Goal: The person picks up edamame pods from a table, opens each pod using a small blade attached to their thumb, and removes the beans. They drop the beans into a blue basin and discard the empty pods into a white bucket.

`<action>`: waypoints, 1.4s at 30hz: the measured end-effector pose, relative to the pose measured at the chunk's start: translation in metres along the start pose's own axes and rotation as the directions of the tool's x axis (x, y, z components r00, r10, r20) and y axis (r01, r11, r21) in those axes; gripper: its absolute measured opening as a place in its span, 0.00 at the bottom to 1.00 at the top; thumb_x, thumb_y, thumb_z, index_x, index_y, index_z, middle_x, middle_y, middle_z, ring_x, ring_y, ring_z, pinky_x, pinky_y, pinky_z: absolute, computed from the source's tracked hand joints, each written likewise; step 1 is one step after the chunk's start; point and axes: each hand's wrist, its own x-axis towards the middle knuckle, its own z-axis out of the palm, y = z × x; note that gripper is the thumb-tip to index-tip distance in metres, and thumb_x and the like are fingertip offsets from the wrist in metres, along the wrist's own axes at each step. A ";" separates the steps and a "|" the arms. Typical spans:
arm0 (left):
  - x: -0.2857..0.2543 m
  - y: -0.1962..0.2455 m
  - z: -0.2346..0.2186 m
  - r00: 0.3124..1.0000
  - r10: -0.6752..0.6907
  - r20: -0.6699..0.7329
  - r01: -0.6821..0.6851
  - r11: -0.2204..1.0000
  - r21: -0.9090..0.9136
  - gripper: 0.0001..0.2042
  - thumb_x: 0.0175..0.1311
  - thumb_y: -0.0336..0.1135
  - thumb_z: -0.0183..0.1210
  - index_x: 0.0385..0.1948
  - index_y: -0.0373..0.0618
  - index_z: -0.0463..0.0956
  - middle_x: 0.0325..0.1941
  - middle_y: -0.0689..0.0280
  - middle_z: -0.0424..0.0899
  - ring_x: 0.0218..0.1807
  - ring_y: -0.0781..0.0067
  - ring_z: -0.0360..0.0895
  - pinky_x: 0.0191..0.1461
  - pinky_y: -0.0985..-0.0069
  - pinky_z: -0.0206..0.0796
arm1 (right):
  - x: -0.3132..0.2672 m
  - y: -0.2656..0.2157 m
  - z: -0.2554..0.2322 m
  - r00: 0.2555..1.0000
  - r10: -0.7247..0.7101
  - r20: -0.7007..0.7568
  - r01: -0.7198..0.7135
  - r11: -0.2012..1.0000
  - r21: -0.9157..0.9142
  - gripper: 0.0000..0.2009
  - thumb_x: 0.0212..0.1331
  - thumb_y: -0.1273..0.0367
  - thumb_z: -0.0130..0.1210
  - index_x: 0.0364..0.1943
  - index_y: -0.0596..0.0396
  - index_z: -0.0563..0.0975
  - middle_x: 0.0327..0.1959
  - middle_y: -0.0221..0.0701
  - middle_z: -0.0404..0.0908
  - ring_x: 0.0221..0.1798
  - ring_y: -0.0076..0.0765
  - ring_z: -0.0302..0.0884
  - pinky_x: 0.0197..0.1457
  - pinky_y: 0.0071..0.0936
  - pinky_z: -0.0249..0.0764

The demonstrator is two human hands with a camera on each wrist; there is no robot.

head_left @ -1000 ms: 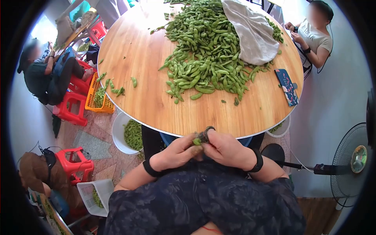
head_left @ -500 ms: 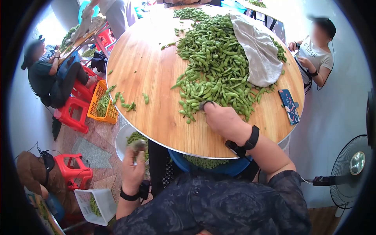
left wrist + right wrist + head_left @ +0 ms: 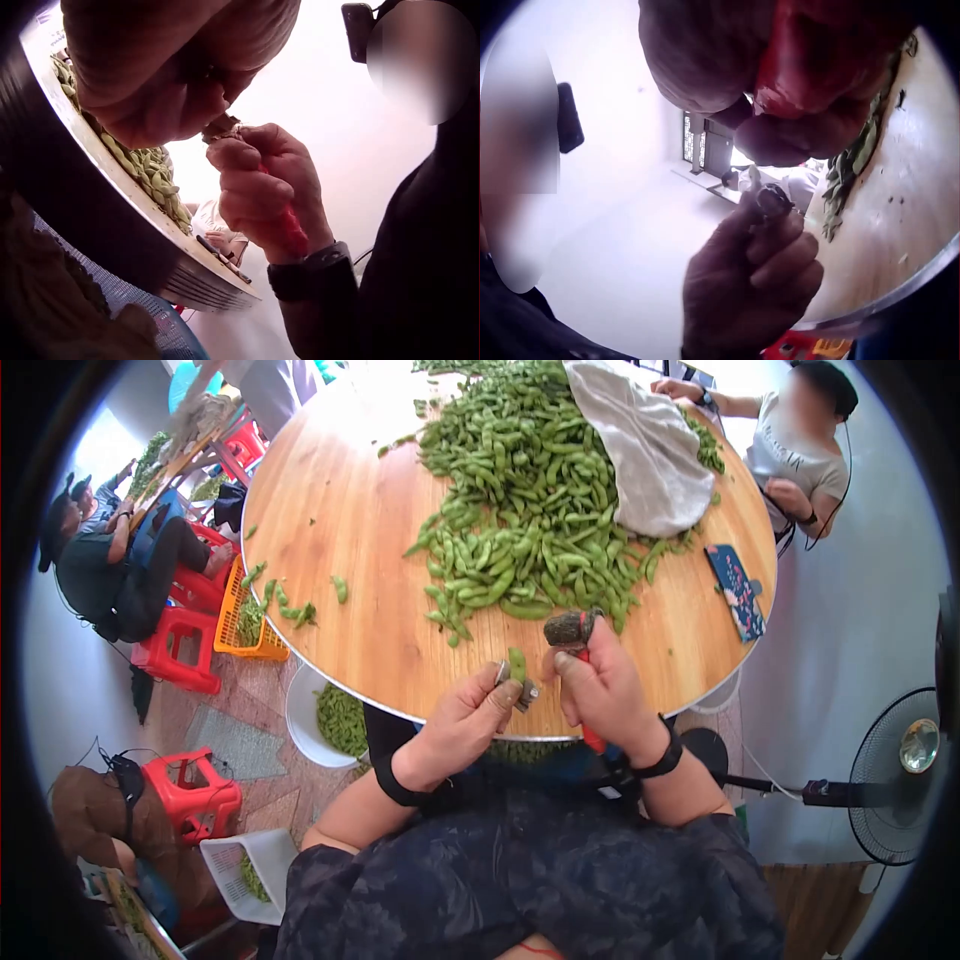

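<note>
A plump green bean pod stands roughly upright in the grip of the left hand, pinched at its lower part above the near edge of the round pale-wood counter. The grip of the right hand is closed around a slim red-handled tool; its working end is unclear. The pod looks light, with a firm but bendable skin that could bruise or slip if damp, so a gentle fingertip pinch low on its flanks suits it, tip exposed.
</note>
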 end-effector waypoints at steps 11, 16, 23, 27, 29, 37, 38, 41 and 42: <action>-0.005 0.004 0.005 0.947 0.318 0.051 -0.249 0.622 0.743 0.08 0.62 0.27 0.56 0.26 0.39 0.66 0.23 0.54 0.69 0.24 0.52 0.68 0.27 0.66 0.61 | -0.004 -0.003 -0.010 0.831 0.296 0.470 -0.362 0.931 0.053 0.09 0.60 0.75 0.36 0.44 0.55 0.65 0.21 0.27 0.68 0.12 0.19 0.62 0.16 0.18 0.61; -0.008 0.013 0.008 0.894 0.410 0.182 -0.355 0.398 0.846 0.06 0.59 0.25 0.55 0.26 0.39 0.66 0.21 0.52 0.69 0.26 0.46 0.71 0.28 0.59 0.60 | -0.008 0.019 -0.008 0.886 0.145 0.440 -0.070 0.981 -0.182 0.05 0.61 0.74 0.37 0.39 0.55 0.65 0.19 0.26 0.68 0.12 0.19 0.63 0.15 0.20 0.60; -0.019 0.018 -0.006 0.941 -0.234 0.246 0.196 0.966 0.169 0.10 0.71 0.38 0.49 0.35 0.41 0.75 0.26 0.73 0.72 0.28 0.83 0.68 0.32 0.83 0.61 | -0.017 0.000 -0.009 0.782 0.229 0.579 -0.344 0.934 0.095 0.07 0.63 0.77 0.33 0.36 0.55 0.65 0.16 0.25 0.67 0.11 0.21 0.63 0.14 0.19 0.59; -0.014 -0.003 -0.006 0.928 -0.158 0.338 0.227 0.958 -0.174 0.12 0.72 0.40 0.48 0.36 0.42 0.72 0.22 0.72 0.69 0.24 0.81 0.64 0.30 0.82 0.58 | -0.017 -0.004 0.000 0.749 0.327 0.577 -0.569 0.764 0.306 0.06 0.64 0.77 0.37 0.39 0.55 0.68 0.19 0.28 0.68 0.10 0.22 0.62 0.13 0.17 0.61; -0.015 -0.002 -0.004 0.972 0.085 0.221 -0.152 0.939 0.307 0.11 0.71 0.40 0.50 0.34 0.41 0.70 0.21 0.65 0.70 0.23 0.69 0.68 0.29 0.76 0.60 | -0.016 -0.005 0.001 0.783 0.381 0.492 -0.556 0.784 0.278 0.04 0.66 0.75 0.39 0.38 0.54 0.68 0.19 0.27 0.68 0.10 0.21 0.62 0.14 0.17 0.62; -0.017 0.009 0.005 0.836 0.516 0.186 -0.434 0.416 0.799 0.08 0.64 0.33 0.55 0.29 0.39 0.68 0.25 0.55 0.71 0.29 0.49 0.73 0.31 0.62 0.65 | -0.023 0.005 0.013 0.901 0.220 0.374 -0.277 0.955 0.105 0.04 0.69 0.71 0.41 0.36 0.54 0.67 0.16 0.24 0.68 0.11 0.19 0.64 0.15 0.17 0.61; -0.017 0.006 0.004 0.851 0.495 0.175 -0.423 0.449 0.787 0.08 0.64 0.33 0.55 0.30 0.39 0.68 0.25 0.55 0.71 0.30 0.49 0.73 0.32 0.63 0.65 | -0.025 0.007 0.014 0.905 0.231 0.356 -0.289 0.950 0.117 0.04 0.68 0.71 0.42 0.36 0.54 0.67 0.16 0.24 0.68 0.11 0.19 0.64 0.15 0.17 0.60; -0.010 0.004 -0.001 0.917 0.372 0.142 -0.367 0.650 0.665 0.08 0.65 0.33 0.54 0.31 0.39 0.68 0.27 0.54 0.71 0.32 0.49 0.73 0.34 0.64 0.65 | -0.020 0.007 0.013 0.892 0.256 0.372 -0.321 0.939 0.123 0.03 0.68 0.71 0.42 0.36 0.53 0.66 0.16 0.24 0.68 0.11 0.18 0.64 0.14 0.17 0.60; -0.008 0.007 -0.001 0.922 0.360 0.140 -0.362 0.680 0.637 0.06 0.65 0.32 0.54 0.35 0.39 0.70 0.29 0.53 0.72 0.33 0.50 0.73 0.36 0.65 0.66 | -0.017 0.006 0.013 0.903 0.253 0.348 -0.293 0.954 0.067 0.03 0.68 0.71 0.42 0.35 0.53 0.66 0.16 0.24 0.67 0.11 0.18 0.64 0.14 0.17 0.60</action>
